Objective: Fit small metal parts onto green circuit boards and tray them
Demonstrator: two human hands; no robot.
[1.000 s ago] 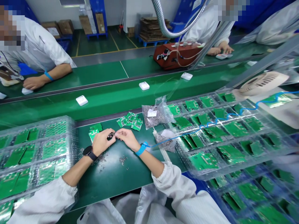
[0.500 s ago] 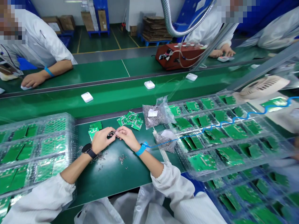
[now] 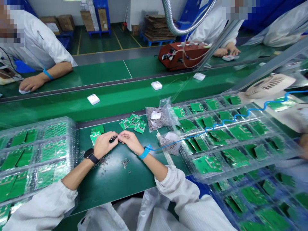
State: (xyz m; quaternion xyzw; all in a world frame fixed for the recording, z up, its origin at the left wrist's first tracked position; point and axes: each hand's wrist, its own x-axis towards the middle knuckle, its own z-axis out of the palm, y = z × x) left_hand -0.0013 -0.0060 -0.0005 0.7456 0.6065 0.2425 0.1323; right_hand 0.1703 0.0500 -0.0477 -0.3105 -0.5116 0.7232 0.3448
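Two hands (image 3: 104, 145) (image 3: 130, 141) at a small dark piece (image 3: 112, 139), green boards (image 3: 134, 121) nearby

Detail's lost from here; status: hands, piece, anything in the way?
Left hand holds small dark piece, partly hidden. Right hand pinched close beside it. Blue cord clear of both.

From my end, I make out one small dark piece (image 3: 112, 139) with a shiny edge, mostly covered by fingers and too small for me to read in detail, sitting slightly aslant in the left hand (image 3: 103, 144), its right end at the fingertips of the right hand (image 3: 130, 140).
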